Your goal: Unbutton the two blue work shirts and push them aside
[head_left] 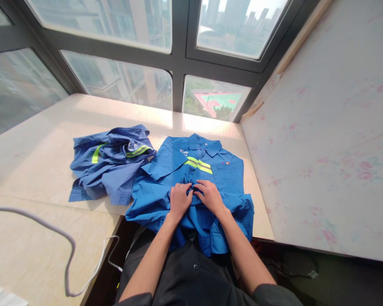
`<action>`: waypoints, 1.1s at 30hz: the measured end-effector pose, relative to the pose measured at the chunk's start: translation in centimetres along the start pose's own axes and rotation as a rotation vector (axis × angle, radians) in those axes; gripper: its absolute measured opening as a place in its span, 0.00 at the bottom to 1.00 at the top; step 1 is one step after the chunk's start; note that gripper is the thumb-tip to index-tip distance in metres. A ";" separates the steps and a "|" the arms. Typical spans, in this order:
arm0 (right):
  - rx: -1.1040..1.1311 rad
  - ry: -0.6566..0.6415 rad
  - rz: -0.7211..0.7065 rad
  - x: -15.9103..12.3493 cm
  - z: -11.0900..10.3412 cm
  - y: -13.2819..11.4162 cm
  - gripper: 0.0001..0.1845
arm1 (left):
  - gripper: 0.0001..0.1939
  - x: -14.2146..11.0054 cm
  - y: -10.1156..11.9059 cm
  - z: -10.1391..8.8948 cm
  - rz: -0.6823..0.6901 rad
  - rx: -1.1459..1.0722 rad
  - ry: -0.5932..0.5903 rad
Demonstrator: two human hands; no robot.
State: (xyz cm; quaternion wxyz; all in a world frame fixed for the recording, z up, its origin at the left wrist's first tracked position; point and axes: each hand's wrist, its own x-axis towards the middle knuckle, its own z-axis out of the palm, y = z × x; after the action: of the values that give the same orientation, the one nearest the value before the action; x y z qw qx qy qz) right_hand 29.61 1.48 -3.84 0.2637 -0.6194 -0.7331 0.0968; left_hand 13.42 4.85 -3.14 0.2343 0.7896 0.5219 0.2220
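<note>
A blue work shirt [225,178] with a collar and yellow-grey reflective stripes lies front up before me, its lower part bunched and hanging over the edge towards my lap. My left hand [180,199] is closed on the cloth at the middle of the shirt front, below the stripes. Close beside it, my right hand [210,196] pinches the same front opening, fingertips nearly meeting the left ones. What exactly lies between the fingertips is too small to make out. A second, crumpled blue garment [115,178] with reflective strips rests to the left of the shirt.
The pale ledge [35,148] runs below the windows [115,76]. A floral-papered wall [322,148] bounds the right side. At the lower left, a grey-white cable [70,250] loops over the board edge. White material [3,295] shows in the bottom left corner.
</note>
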 end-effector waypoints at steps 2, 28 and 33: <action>0.007 0.019 0.022 0.1 0.3 0.0 0.12 | 0.15 -0.1 -0.6 0.3 0.005 -0.075 0.030; 0.343 0.037 0.082 0.8 -0.8 -0.6 0.08 | 0.08 -0.1 -1.6 1.3 0.127 -0.203 0.153; 0.307 0.104 0.092 1.0 -0.4 -0.9 0.07 | 0.11 0.1 -2.0 1.3 0.116 -0.225 0.115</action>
State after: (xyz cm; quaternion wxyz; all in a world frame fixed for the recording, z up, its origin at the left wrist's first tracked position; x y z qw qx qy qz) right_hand 28.93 2.17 -2.81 0.3882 -0.6089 -0.6659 0.1873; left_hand 12.79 5.42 -5.36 0.2780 0.7732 0.4595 0.3372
